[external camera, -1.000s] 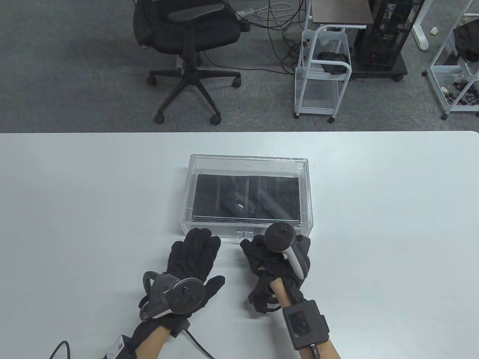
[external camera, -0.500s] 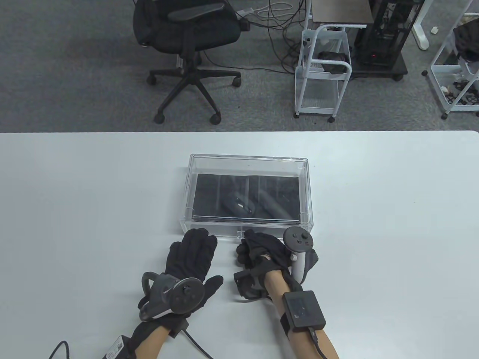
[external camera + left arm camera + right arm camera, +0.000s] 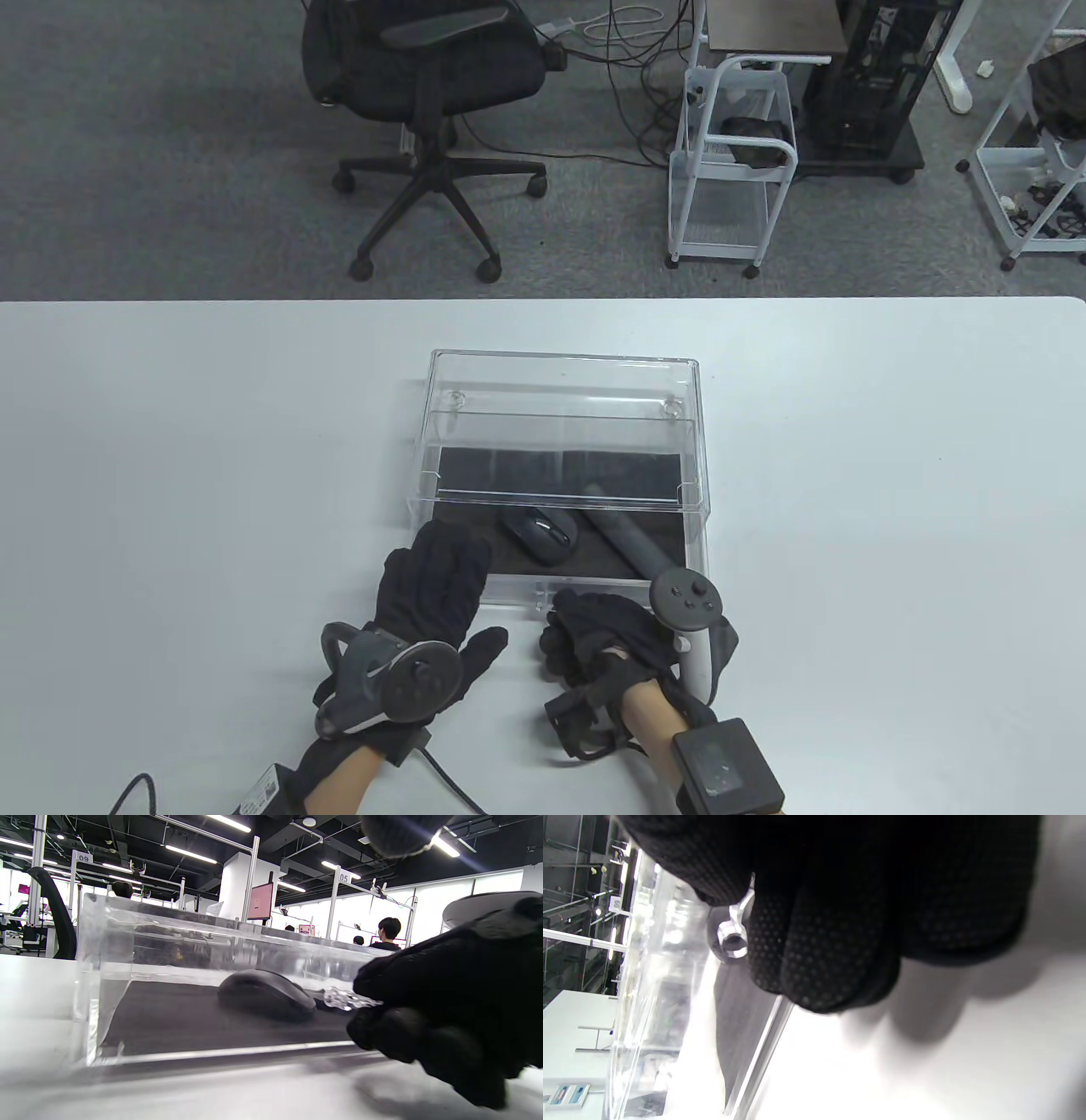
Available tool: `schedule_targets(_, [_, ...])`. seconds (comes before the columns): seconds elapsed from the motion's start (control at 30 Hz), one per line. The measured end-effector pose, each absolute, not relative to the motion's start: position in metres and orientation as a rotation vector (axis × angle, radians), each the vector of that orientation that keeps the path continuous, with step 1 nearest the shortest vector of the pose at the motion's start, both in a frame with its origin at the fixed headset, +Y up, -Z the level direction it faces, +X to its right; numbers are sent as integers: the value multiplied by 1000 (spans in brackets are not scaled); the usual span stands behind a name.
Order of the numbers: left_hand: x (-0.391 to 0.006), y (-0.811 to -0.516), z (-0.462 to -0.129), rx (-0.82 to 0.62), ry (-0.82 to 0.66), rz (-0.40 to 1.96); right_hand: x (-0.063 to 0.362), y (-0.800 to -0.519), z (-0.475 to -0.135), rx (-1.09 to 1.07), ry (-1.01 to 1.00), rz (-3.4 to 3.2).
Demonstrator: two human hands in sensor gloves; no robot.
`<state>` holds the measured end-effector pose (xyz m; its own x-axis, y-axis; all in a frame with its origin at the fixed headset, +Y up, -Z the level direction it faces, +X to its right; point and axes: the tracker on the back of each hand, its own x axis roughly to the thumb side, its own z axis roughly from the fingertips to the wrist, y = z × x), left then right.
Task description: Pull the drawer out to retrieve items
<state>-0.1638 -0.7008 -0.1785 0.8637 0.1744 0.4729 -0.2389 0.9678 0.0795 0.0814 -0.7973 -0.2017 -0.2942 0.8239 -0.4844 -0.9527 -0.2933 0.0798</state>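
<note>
A clear acrylic drawer box [image 3: 560,373] stands mid-table. Its drawer [image 3: 509,592] is pulled partly out toward me, with a black liner. On the liner lie a black computer mouse [image 3: 540,533] and a grey cylindrical item [image 3: 632,543]. My right hand [image 3: 607,637] grips the small clear handle [image 3: 547,594] at the drawer front; the right wrist view shows my fingers [image 3: 831,921] curled around the handle [image 3: 734,929]. My left hand [image 3: 433,577] lies flat and open, its fingers at the box's front left corner. The left wrist view shows the mouse [image 3: 265,995] through the drawer front.
The white table [image 3: 170,441] stretches wide on both sides of the box. Beyond its far edge stand an office chair [image 3: 424,76] and a white wire cart [image 3: 734,161] on the floor.
My right hand turned onto the handle and pulled the drawer out toward me. The mouse and the grey item came forward with it. My left hand stayed at the box's front left corner.
</note>
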Motion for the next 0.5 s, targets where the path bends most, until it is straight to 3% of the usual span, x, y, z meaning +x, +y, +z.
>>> schedule_targets(0.5, [-161, -700, -175, 147, -503, 235, 80, -794, -134, -352, 535, 1861])
